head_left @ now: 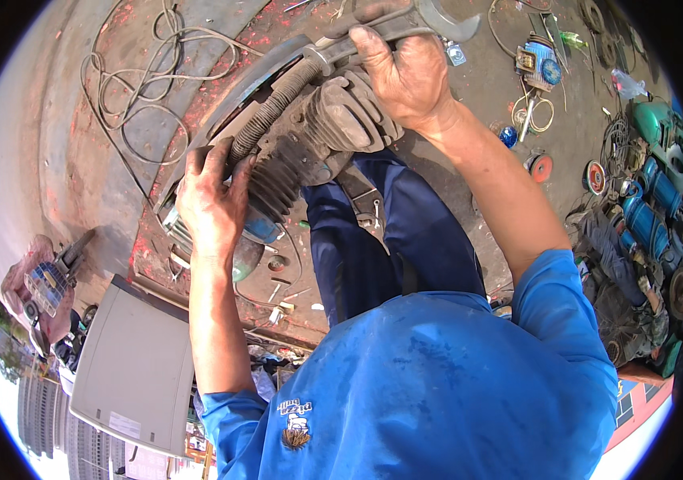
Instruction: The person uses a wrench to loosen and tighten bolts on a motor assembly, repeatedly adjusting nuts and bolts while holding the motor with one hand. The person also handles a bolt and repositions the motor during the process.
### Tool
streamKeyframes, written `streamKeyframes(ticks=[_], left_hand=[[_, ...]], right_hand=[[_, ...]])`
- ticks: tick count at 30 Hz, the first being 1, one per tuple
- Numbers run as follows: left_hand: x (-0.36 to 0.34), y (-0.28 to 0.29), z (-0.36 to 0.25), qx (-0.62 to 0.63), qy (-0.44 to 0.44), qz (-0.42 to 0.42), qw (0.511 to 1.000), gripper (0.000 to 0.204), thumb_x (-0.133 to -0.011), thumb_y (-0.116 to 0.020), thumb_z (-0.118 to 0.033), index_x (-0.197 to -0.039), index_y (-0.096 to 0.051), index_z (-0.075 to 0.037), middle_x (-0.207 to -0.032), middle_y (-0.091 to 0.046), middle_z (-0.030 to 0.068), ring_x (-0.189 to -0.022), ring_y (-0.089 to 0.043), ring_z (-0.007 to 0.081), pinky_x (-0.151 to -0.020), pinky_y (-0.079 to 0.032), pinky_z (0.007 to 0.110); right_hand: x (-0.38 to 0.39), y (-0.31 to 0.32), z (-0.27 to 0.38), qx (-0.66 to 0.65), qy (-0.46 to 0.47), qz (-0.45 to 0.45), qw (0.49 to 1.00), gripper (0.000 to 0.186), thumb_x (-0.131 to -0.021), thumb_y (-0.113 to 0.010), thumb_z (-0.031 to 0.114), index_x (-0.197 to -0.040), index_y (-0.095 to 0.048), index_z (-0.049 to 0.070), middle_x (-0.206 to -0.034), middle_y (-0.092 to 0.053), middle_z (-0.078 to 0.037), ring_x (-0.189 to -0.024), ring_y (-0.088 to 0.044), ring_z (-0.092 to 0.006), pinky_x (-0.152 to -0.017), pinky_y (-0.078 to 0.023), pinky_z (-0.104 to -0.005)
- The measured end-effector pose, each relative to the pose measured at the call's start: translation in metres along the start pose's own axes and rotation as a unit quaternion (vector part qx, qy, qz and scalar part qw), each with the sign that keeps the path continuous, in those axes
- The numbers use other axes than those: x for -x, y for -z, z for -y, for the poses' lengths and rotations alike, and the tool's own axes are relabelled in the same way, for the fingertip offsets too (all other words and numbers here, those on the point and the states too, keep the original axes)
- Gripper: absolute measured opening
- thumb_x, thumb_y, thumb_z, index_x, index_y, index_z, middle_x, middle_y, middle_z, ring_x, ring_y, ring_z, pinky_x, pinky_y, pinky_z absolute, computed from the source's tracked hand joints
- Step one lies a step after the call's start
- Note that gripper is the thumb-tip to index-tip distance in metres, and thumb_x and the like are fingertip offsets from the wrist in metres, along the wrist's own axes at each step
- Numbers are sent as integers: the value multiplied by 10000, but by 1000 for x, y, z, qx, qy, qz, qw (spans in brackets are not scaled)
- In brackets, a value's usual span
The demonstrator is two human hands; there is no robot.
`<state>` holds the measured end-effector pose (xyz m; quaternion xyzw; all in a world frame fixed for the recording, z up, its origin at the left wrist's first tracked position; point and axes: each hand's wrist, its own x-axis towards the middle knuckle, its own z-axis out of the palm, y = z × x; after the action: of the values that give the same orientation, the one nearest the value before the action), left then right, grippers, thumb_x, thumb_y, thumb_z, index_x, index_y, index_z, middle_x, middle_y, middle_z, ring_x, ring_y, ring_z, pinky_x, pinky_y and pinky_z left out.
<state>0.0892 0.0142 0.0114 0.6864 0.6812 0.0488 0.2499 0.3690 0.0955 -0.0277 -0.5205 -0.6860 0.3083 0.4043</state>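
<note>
head view: nearest, the left hand [212,200] closes its fingers around the ribbed black hose [265,120] at the lower left of the grimy motor assembly [333,120]. beyond the assembly, the right hand [405,76] grips a large wrench [405,24]. the wrench could slip because the metal looks greasy, and the knuckles may hit the assembly.

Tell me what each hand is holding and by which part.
Left hand grips the ribbed black hose near its lower end. Right hand wraps the shaft of a large metal wrench, below its open head.
</note>
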Motion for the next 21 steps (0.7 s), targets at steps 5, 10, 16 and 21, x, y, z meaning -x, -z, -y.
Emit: streamKeyframes(ticks=[5,10,16,21], left_hand=[[-8,0,-12,11,-7,6,1000,388,-887,-787,-242,-1219,-703,-60,-1085,-683,140,-911,-715,315,-806,-558,406],[-2,4,-12,11,18,5,1000,394,-902,-771,-271,-1226,-700,-57,-1040,-672,157,-943,-687,353,-828,-544,415],[-1,-1,-2,2,0,9,1000,411,-903,-775,-276,-1230,-694,-40,-1053,-664,167,-929,-693,340,-809,-547,415],[-4,0,-4,-11,-9,8,1000,429,-896,-784,-272,-1234,-687,-26,-1065,-669,177,-939,-703,333,-823,-554,413]], right_hand=[[-117,-99,-80,169,-87,244,951,217,-980,-569,191,-1044,-627,-9,-818,-667,-222,-798,-678,-403,-711,-532,-468],[-131,-138,-89,174,-125,249,945,247,-994,-560,227,-1014,-638,-6,-798,-662,-230,-796,-680,-397,-709,-531,-465],[-58,-14,-5,-104,-100,-152,978,294,-1010,-548,271,-979,-651,-3,-774,-657,-240,-792,-682,-390,-706,-530,-460],[16,10,3,-36,-4,-80,996,198,-1032,-609,143,-1160,-561,0,-1018,-725,-147,-911,-708,-261,-788,-558,-370]])
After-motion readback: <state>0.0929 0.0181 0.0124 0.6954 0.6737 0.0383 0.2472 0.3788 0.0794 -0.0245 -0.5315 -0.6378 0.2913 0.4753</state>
